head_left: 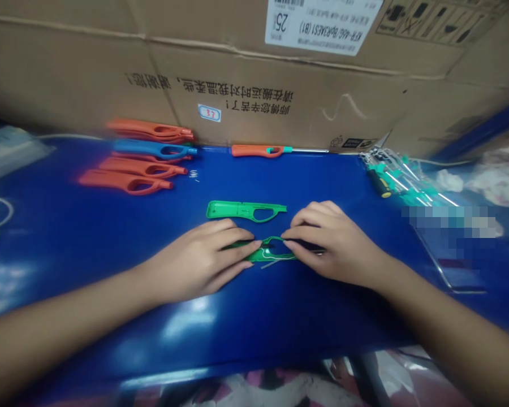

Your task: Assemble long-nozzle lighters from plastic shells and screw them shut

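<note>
Between my hands lies a green lighter casing half (258, 254), its inside facing up, with a thin white wire running along it. My left hand (207, 254) is closed on its left end, fingertips pressed to the plastic. With thumb and fingers pinched, my right hand (328, 237) grips the right end by the trigger loop and covers part of it. A thin metal rod partly shows under my right hand. Just beyond, the other green casing half (237, 211) rests hollow side up on the table, touched by neither hand.
At the back left are several orange lighter casings (131, 182) and a blue one (152, 149), with small springs (194, 174) beside them. An orange lighter (254, 151) lies against a cardboard box (220, 68). Metal-and-teal parts (407, 175), a screwdriver (379, 183) and a phone (449, 260) are right.
</note>
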### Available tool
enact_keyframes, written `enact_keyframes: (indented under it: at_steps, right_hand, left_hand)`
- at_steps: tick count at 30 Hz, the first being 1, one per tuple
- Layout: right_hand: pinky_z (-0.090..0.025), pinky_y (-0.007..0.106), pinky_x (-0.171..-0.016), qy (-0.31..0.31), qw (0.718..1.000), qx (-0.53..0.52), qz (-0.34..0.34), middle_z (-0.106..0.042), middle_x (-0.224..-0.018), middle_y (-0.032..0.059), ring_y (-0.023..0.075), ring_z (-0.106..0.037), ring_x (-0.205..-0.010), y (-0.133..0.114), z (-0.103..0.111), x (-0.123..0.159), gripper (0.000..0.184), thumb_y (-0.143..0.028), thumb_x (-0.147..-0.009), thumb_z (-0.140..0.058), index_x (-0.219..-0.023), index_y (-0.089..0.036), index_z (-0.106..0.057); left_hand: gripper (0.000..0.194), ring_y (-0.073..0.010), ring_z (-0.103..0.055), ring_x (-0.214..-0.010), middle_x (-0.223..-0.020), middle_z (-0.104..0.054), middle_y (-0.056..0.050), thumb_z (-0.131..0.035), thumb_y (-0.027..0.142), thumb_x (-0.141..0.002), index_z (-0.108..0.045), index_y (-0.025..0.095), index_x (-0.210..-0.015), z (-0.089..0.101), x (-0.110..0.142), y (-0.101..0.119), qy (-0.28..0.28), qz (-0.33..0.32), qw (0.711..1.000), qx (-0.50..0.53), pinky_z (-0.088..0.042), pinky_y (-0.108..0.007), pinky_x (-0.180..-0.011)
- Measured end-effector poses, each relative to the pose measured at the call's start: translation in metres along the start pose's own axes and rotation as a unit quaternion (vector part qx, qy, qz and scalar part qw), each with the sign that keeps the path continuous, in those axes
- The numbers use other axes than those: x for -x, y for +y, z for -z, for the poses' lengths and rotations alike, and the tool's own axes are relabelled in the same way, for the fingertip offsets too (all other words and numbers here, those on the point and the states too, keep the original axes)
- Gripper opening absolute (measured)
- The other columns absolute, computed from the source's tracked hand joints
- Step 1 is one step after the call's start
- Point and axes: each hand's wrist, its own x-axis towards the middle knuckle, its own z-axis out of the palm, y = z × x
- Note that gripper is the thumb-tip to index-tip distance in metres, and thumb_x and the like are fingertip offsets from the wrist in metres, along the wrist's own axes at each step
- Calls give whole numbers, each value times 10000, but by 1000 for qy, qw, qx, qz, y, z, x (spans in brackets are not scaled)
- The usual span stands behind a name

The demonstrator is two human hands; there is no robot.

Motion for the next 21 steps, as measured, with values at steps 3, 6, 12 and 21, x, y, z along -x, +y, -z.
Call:
enact_keyframes:
  at_steps: [3, 6, 12, 21]
  right_hand:
    - [-352, 348, -783, -12, 1000, -18, -4, -680, -931, 33, 173, -578, -874, -4, -7, -1, 120, -254, -979, -605, -933, -203, -703]
    - [-339, 336, -769, -19, 999, -38, -20, -674, -900, 20, 163, -569, -855, -7, -13, -4, 138, -256, -980, -616, -874, -200, -683]
    - [-335, 332, -779, -26, 998, -58, -25, -671, -915, 24, 164, -561, -866, -7, -17, -5, 147, -241, -996, -592, -889, -193, -680]
    - [-373, 337, -798, -21, 995, -91, -29, -665, -916, 35, 168, -559, -863, -5, -21, -5, 144, -223, -988, -595, -879, -188, -682]
  left_hand:
    - [313, -238, -666, -1018, -1123, -737, -104, -626, 202, -964, -659, 135, -1268, -2, 1, -2, 23, -9, 999, 34, -579, -394, -912]
    - [329, -235, -664, -1009, -1116, -739, -101, -636, 193, -955, -652, 136, -1279, -3, 0, -2, 31, -14, 998, 45, -584, -388, -895]
    - [337, -234, -655, -1000, -1113, -737, -106, -606, 201, -976, -635, 139, -1306, -2, -3, 1, 24, -1, 998, 54, -577, -385, -879]
    - [331, -219, -636, -981, -1092, -728, -98, -588, 217, -992, -633, 135, -1310, -3, -3, -1, 10, 13, 996, 84, -564, -378, -869]
